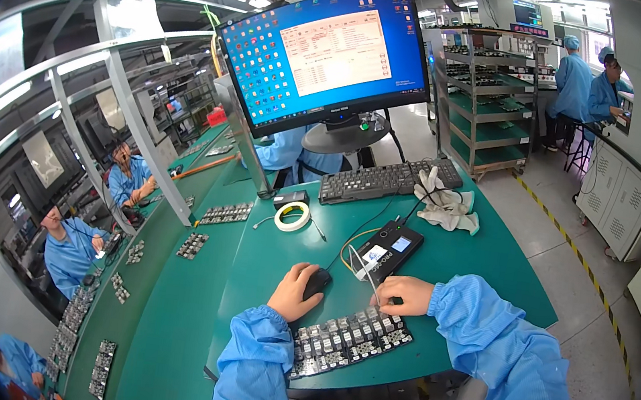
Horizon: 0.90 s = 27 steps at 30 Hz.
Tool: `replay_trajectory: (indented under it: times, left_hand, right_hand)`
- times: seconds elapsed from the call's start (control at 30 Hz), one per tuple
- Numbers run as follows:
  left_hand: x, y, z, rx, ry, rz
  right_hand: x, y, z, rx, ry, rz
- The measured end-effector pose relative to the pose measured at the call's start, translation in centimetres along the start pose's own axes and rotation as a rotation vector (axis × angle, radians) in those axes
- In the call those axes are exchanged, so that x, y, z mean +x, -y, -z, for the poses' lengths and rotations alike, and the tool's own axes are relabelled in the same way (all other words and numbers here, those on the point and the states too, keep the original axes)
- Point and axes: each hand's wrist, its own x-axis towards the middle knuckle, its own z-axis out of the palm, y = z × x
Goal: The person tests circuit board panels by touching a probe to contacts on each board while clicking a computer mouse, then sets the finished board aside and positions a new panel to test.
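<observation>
My left hand [294,291] lies at the left side of a black computer mouse [317,282], its fingers and thumb around the mouse. The fingers of my right hand [403,294] are closed on the end of a light-coloured cable [365,266]. That cable runs to a black handheld device [388,249] with a small lit screen. Just below the right fingertips is a panel of joined circuit boards [350,340] with rows of metal connectors, flat on the green table. Whether the cable's plug sits in a connector is hidden by my fingers.
A monitor [327,55] stands at the back, with a black keyboard [378,182] and white gloves [448,202] before it. A tape roll [291,216] lies left of the device. More boards [226,213] line the left bench. Co-workers in blue sit beyond; a shelf rack [487,101] stands behind.
</observation>
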Motion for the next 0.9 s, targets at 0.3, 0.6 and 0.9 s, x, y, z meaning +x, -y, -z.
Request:
replay_trajectory:
  times: [0.3, 0.6, 0.9]
  left_hand:
    - [0.0, -0.7, 0.4, 0.009, 0.011, 0.014]
    - [-0.1, -0.9, 0.6, 0.008, 0.019, 0.02]
    - [-0.1, -0.8, 0.6, 0.0, 0.022, 0.033]
  right_hand:
    - [-0.1, -0.2, -0.1, -0.034, 0.016, -0.056]
    - [-0.2, -0.4, -0.1, -0.012, 0.006, -0.046]
    - [-0.1, -0.1, 0.1, 0.009, 0.02, -0.047]
